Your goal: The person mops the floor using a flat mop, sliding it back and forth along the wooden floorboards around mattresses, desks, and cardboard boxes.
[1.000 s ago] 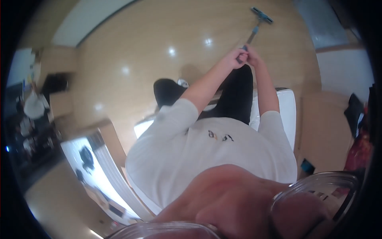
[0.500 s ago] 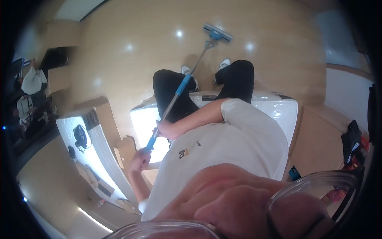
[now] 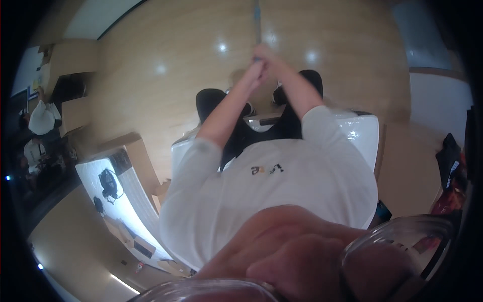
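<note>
I hold a mop by its pole [image 3: 258, 31], stretched straight out in front of me over the wooden floor. The pole is metal with a blue section near the upper edge of the picture; the mop head lies outside the view. My left hand [image 3: 256, 73] is closed round the end of the pole. Just beyond it, almost touching, my right hand [image 3: 264, 53] wraps the pole too. Both hands are somewhat blurred, and both arms reach forward above my knees.
I sit on a white, plastic-wrapped mattress-like seat [image 3: 359, 135]. To the left is another wrapped white slab [image 3: 108, 173] with a dark cabled object [image 3: 108, 183] on it. Cardboard boxes [image 3: 78, 110] stand at the far left, near people. A dark bag [image 3: 447, 151] lies at the right.
Both hands have swung forward and up from my left side, carrying the mop away from me. The mop head has left the view past the upper edge.
</note>
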### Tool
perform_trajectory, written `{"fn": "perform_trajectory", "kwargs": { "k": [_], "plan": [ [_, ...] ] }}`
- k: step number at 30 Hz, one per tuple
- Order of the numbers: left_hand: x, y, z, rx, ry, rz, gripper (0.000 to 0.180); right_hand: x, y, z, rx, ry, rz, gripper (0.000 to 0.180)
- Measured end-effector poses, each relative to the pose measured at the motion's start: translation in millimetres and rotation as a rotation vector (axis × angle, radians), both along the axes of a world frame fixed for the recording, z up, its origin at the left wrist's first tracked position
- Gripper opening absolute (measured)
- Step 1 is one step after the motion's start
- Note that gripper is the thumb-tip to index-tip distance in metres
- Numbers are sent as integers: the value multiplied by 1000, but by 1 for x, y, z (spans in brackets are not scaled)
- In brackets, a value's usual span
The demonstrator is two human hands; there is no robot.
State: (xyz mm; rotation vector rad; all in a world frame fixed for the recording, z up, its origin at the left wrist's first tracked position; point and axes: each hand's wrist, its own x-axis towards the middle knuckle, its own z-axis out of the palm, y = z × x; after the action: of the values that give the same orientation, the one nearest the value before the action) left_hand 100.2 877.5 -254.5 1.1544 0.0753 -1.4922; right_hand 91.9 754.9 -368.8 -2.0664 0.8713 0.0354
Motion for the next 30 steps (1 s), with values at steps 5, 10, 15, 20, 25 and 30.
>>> {"fn": "perform_trajectory", "kwargs": {
  "k": [5,10,15,20,25,30],
  "plan": [
    [1,-40,-21,-79,185,-50,15,-7,-45,61,497,8,-247,38],
    [5,176,4,31,-23,-66,12,-11,64,30,1296,-110,-338,37],
    [-22,448,184,821,-1042,-428,32,9,231,36,2022,-2,-761,42],
    [-42,454,330,955,-1249,-602,26,-15,344,107,2131,77,-1039,18],
    [-17,396,293,858,-1199,-609,31,-13,281,80,1889,-211,-1109,14],
    [-2,243,167,667,-1429,-702,35,-9,86,-4,913,-268,-1199,33]
  ]
}}
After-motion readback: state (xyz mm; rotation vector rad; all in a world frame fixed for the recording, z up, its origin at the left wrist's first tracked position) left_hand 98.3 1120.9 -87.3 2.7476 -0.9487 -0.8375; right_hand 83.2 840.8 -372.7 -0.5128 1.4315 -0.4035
